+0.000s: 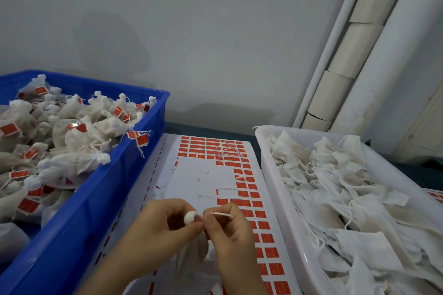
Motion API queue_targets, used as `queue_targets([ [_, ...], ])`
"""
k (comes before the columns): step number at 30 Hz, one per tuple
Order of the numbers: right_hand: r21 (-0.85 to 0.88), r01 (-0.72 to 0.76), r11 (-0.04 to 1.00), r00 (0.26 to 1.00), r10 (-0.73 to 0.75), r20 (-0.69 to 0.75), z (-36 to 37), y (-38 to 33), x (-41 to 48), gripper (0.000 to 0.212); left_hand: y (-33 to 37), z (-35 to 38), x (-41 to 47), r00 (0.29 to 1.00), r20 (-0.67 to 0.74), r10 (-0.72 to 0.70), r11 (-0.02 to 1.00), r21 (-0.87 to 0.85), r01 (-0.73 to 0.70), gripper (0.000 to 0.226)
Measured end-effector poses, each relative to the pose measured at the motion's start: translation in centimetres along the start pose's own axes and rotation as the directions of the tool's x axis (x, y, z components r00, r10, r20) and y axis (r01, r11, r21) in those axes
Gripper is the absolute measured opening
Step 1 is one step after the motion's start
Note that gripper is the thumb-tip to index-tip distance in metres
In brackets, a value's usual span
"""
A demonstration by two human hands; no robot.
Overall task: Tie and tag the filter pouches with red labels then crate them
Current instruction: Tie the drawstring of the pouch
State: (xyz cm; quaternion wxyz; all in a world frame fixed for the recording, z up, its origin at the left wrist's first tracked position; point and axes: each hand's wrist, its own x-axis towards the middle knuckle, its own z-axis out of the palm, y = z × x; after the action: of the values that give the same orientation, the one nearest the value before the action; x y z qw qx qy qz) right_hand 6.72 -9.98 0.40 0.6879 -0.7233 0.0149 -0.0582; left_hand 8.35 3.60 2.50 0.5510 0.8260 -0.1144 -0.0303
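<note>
At the near centre, over the label sheet [199, 175], both hands hold one pouch [202, 246]. The left hand [163, 225] has its grip clenched on the pouch's gathered neck, thumb and fingers pinching just under the white tuft at the top. The right hand [230, 230] touches the left at the fingertips. Its grip pinches a thin white strip [221, 214] that sticks out to the right. Whether that strip is string or label backing cannot be told. The pouch body hangs down between the two hands, above the sheet.

The sheet lies on the dark counter [215, 129] between two containers. Red labels [249, 195] run in rows along its far end and right side. The middle is bare white, with a few scraps on it. A loose loop of string [227, 148] lies on the far rows.

On the left, the blue crate [100, 211] is heaped with tied pouches [79, 141], many showing red tags. On the right, the white bin [275, 187] holds flat, untied pouches [347, 199] with trailing strings. Pale pipes [359, 55] rise against the wall at the far right.
</note>
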Motion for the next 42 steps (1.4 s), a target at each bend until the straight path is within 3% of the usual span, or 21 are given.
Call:
queue_targets([
  [7,0.065,0.005,0.998,0.995,-0.012,0.102,-0.3,-0.6,0.1,0.003,-0.1,0.6,0.3,0.999,-0.001,-0.042,0.999,-0.007,0.042,0.004],
  [12,0.145,-0.059,0.988,0.995,0.046,0.093,-0.4,-0.2,0.5,0.014,-0.1,0.5,0.5,0.988,-0.008,-0.156,0.962,-0.230,0.150,0.010],
  [16,0.140,-0.068,0.988,0.995,0.056,0.085,-0.4,0.0,0.5,0.031,0.1,0.3,0.7,0.973,0.027,-0.229,0.882,-0.417,0.219,0.018],
  [19,0.063,-0.001,0.998,0.998,-0.003,0.063,-0.4,-0.1,0.4,0.017,0.0,0.2,0.8,0.949,0.115,-0.293,0.766,-0.566,0.305,0.020],
  [21,-0.049,0.133,0.990,0.991,-0.132,0.034,-0.2,-0.2,0.0,0.010,-0.1,0.2,0.9,0.930,0.135,-0.342,0.699,-0.624,0.348,0.018],
  [24,-0.258,0.374,0.891,0.926,-0.373,0.056,0.3,-0.1,-0.6,0.016,-0.7,0.4,1.1,0.922,0.067,-0.382,0.744,-0.569,0.349,0.028],
  [27,-0.315,0.474,0.822,0.879,-0.463,0.116,0.8,0.1,-0.9,0.019,-0.7,0.4,1.1,0.917,0.003,-0.400,0.788,-0.510,0.345,0.035],
  [29,-0.323,0.449,0.833,0.891,-0.444,0.094,0.8,0.1,-0.8,0.010,-0.5,0.5,1.0,0.915,-0.001,-0.404,0.792,-0.501,0.349,0.035],
  [36,-0.288,0.317,0.904,0.947,-0.318,0.045,0.5,0.0,-0.9,0.012,-0.2,1.1,0.7,0.927,-0.122,-0.354,0.891,-0.344,0.295,0.060],
  [40,-0.152,0.236,0.960,0.971,-0.238,0.006,0.4,-0.4,-0.9,0.006,0.2,1.1,0.6,0.929,-0.015,-0.370,0.833,-0.447,0.325,0.057],
  [42,-0.055,0.220,0.974,0.973,-0.223,-0.060,0.2,-0.9,-0.7,0.006,0.3,0.8,0.6,0.945,-0.065,-0.319,0.848,-0.465,0.254,0.054],
])
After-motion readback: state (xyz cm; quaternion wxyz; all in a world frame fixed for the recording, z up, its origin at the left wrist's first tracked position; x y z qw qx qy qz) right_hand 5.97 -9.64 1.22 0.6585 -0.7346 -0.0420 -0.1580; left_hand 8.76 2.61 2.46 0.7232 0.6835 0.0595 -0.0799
